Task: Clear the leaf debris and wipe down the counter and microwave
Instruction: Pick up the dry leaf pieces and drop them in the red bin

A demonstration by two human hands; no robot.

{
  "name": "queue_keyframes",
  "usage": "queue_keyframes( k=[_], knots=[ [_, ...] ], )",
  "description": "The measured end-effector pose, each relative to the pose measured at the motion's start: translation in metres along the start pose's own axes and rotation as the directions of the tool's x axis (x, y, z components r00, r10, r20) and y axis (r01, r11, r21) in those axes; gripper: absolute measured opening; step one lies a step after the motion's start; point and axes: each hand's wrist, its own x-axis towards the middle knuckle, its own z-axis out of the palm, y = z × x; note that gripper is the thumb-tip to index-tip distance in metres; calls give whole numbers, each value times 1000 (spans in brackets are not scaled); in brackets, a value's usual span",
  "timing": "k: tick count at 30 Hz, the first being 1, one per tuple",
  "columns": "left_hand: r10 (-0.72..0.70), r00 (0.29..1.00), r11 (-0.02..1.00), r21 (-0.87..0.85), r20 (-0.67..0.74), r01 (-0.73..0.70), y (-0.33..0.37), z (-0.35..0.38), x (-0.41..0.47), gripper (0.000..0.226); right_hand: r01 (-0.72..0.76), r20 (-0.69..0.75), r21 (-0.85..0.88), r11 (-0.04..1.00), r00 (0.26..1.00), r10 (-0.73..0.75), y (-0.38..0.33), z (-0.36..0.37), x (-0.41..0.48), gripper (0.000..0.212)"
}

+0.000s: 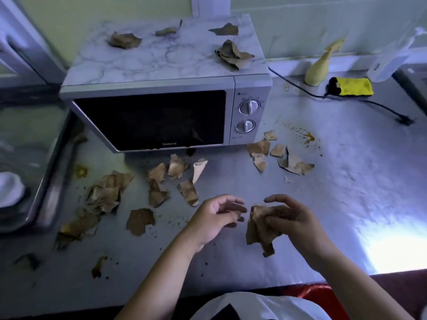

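1. Sink basin fills the far left edge, its metal rim running beside the counter; a white object sits inside it, too blurred to name.
2. Dry brown leaf pieces lie scattered on the counter's left part, with a heaped cluster near the sink rim and one flat piece closer to the front edge; dark crumbs speckle the surface around them.
3. The microwave stands at the back left of the counter, door closed, with two dials on its right panel. Four leaf pieces rest on its marbled top, among them a crumpled one near the right edge.
4. More leaf fragments lie just in front of the microwave door.
5. The left hand hovers above the counter with fingers loosely curled and nothing in it.
6. Just beside it, the right hand grips a bunch of collected leaves that hangs below its fingers.
7. Another group of fragments lies right of the microwave's front corner, next to an orange-brown stain.
8. At the back right sit a yellow cloth, a pale yellow bottle-like object and a black power cord across the counter.
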Motion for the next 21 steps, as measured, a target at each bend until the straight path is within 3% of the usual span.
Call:
queue_keyframes(
  k=[3, 6, 9, 14, 18, 21],
  knots=[
    [-10, 953, 964, 250, -302, 89, -19, -37, 16, 21, -6, -78, -4, 1000, 997, 6, 5, 5, 5, 29],
    [28, 895, 860, 467, -445, 205, -36, -77, 41, 20, -14, -138, 40, 999, 990, 19, 10, 6, 1, 23],
    [110, 899, 656, 710, -425, 256, -42, -106, 69, 25, -32, -214, 81, 996, 976, 49, 15, 6, -8, 24],
    [3, 930, 426, 842, -368, 332, -40, -118, 102, 55, -11, -315, 145, 989, 947, 56, 20, 1, -26, 23],
    [64, 928, 356, 877, -368, 323, -40, -114, 109, 50, 14, -368, 153, 988, 929, 44, 23, -5, -40, 20],
    [81, 921, 405, 857, -382, 320, -40, -113, 105, 43, 9, -382, 165, 986, 923, 55, 29, -7, -49, 19]
  ],
)
